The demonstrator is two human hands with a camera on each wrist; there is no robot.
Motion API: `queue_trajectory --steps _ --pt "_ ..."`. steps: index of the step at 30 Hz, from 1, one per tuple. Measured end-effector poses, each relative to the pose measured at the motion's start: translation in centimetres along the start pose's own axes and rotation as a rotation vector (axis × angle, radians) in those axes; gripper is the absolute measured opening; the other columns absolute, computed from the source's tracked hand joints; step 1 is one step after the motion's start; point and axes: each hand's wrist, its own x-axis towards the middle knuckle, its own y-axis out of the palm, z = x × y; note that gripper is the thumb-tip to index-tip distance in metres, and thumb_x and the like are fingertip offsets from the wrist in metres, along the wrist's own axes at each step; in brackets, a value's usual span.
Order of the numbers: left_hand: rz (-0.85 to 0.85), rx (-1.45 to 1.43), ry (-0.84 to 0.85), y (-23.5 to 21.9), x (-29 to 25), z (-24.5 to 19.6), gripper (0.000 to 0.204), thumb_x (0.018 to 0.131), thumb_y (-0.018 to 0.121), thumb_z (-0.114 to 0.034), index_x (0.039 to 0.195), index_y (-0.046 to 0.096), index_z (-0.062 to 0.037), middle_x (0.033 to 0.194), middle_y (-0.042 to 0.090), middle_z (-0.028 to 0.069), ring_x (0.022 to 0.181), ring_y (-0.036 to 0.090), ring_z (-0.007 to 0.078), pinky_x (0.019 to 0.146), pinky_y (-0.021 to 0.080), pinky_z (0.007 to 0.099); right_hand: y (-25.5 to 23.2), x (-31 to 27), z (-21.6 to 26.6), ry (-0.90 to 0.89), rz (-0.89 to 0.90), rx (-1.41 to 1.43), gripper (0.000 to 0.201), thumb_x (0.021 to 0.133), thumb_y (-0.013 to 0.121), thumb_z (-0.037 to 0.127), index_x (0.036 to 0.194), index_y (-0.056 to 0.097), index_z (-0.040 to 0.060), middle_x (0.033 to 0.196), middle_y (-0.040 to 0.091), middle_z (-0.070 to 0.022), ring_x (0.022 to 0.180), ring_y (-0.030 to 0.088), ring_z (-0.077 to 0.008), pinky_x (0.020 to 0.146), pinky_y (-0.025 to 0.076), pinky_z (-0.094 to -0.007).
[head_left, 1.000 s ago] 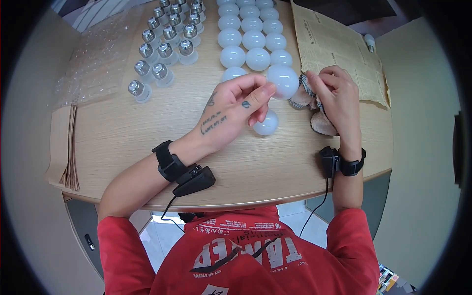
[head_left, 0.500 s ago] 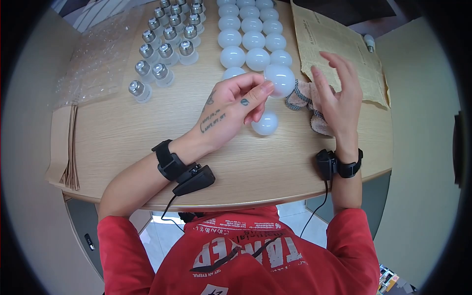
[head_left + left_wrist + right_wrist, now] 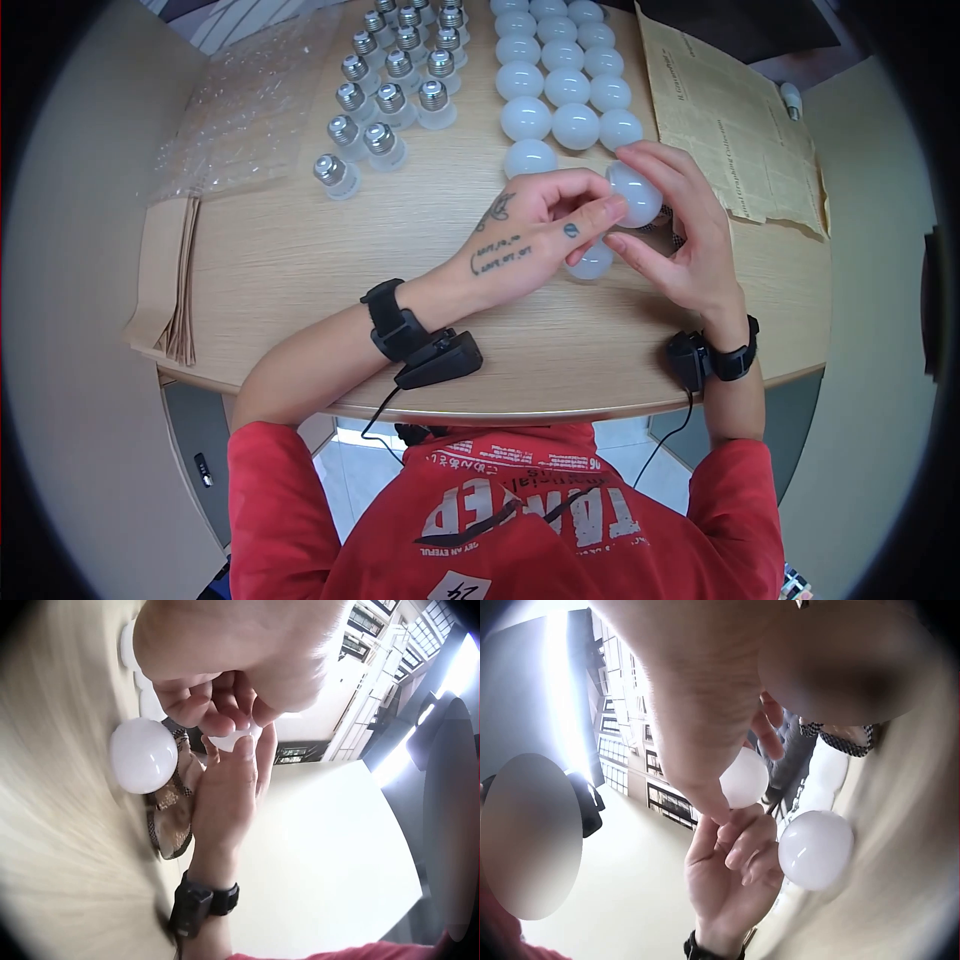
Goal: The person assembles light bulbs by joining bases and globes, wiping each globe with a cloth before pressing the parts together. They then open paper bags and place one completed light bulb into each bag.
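Observation:
A round white light bulb globe is pinched by my left hand between thumb and fingers, above the table. My right hand curves its fingers over the globe's far right side, the thumb on its near side. In the right wrist view this globe lies between the two hands, partly hidden by the fingers. Another white globe sits on the table below the hands, and the left wrist view shows it whole. A crumpled cloth with a checked border lies under my right hand, mostly hidden in the head view.
Rows of white globes stand at the back centre. Left of them are several bulb bases with metal screw caps up. Bubble wrap and brown paper bags lie at the left, printed brown paper at the back right.
My right hand has come off the cloth, spread its fingers and moved left round the globe held by my left hand. The whole head view has shifted, so the table appears farther right.

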Motion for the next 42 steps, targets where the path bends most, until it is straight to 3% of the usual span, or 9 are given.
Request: queue_trajectory --steps 9,12,15,18,19,25,37,40,42 --pt "-0.035 0.204 0.015 -0.4 0.5 -0.8 0.027 0.096 0.065 -0.027 0.108 0.066 -0.0033 0.078 0.057 -0.0052 0.066 0.049 0.0029 0.059 0.039 0.0192 0.3 0.0 -0.3 0.058 -0.006 0.029 0.055 0.073 0.08 0.012 0.125 0.061 0.0064 0.12 0.063 -0.0127 0.112 0.059 -0.0305 0.096 0.046 -0.0386" --pt "-0.098 0.455 0.041 -1.6 0.7 -2.4 0.027 0.091 0.07 -0.028 0.107 0.067 -0.0058 0.076 0.057 -0.0051 0.065 0.05 0.003 0.058 0.04 0.0211 0.3 0.1 -0.4 0.075 -0.017 0.018 0.054 0.074 0.079 0.012 0.124 0.061 0.0068 0.12 0.063 -0.012 0.112 0.059 -0.0301 0.096 0.047 -0.0382" --pt "-0.207 0.864 0.159 -3.1 1.0 -4.4 0.027 0.088 0.072 -0.027 0.105 0.068 -0.007 0.075 0.059 -0.0019 0.064 0.051 0.005 0.056 0.041 0.023 0.1 0.1 -0.4 0.086 -0.011 0.01 0.053 0.075 0.079 0.012 0.124 0.061 0.0074 0.119 0.063 -0.0118 0.111 0.06 -0.0298 0.095 0.047 -0.0376" --pt "-0.409 1.319 0.445 -5.0 1.3 -4.7 0.026 0.086 0.073 -0.025 0.103 0.069 -0.0067 0.074 0.059 0.0029 0.063 0.054 0.0105 0.055 0.042 0.0257 -0.1 0.1 -0.5 0.086 -0.01 0.002 0.053 0.075 0.079 0.013 0.125 0.061 0.0078 0.118 0.063 -0.0119 0.109 0.06 -0.0298 0.094 0.047 -0.0371" --pt "-0.429 1.413 0.521 -6.0 1.4 -4.7 0.028 0.085 0.073 -0.024 0.107 0.068 -0.0074 0.078 0.061 0.0075 0.066 0.059 0.0194 0.059 0.047 0.0311 -0.1 0.1 -0.6 0.086 -0.01 -0.002 0.053 0.075 0.078 0.013 0.125 0.061 0.0079 0.118 0.063 -0.012 0.109 0.06 -0.0299 0.094 0.047 -0.037" --pt "-0.557 1.811 0.287 -7.6 0.8 -5.5 0.029 0.086 0.07 -0.021 0.111 0.065 -0.0066 0.102 0.062 0.0136 0.085 0.063 0.0306 0.074 0.052 0.0408 0.1 -0.1 -1.1 0.055 -0.036 -0.006 0.053 0.075 0.079 0.015 0.126 0.061 0.0088 0.117 0.064 -0.0125 0.106 0.061 -0.0302 0.092 0.047 -0.0371" --pt "-0.488 1.847 0.191 -9.0 1.3 -4.1 0.024 0.086 0.068 -0.018 0.104 0.066 -0.0035 0.099 0.065 0.0149 0.096 0.061 0.0349 0.08 0.05 0.0443 0.3 -0.3 -1.4 0.039 -0.063 -0.027 0.053 0.075 0.079 0.016 0.125 0.061 0.009 0.116 0.064 -0.0123 0.105 0.061 -0.0299 0.089 0.048 -0.0368" --pt "-0.498 1.806 0.252 -8.1 1.2 -5.0 0.024 0.086 0.07 -0.019 0.104 0.066 -0.0035 0.093 0.066 0.012 0.089 0.063 0.028 0.076 0.05 0.0367 0.2 -0.3 -1.3 0.056 -0.07 0.002 0.052 0.075 0.079 0.016 0.124 0.061 0.0087 0.116 0.064 -0.0125 0.105 0.061 -0.0297 0.09 0.048 -0.0367" --pt "-0.406 1.502 0.166 -7.0 1.3 -6.5 0.024 0.087 0.071 -0.019 0.105 0.065 -0.0037 0.09 0.065 0.0081 0.085 0.062 0.0202 0.074 0.048 0.0306 0.2 -0.3 -1.3 0.068 -0.1 0.029 0.052 0.076 0.079 0.015 0.124 0.061 0.0085 0.117 0.064 -0.0129 0.105 0.062 -0.0299 0.09 0.049 -0.0362"
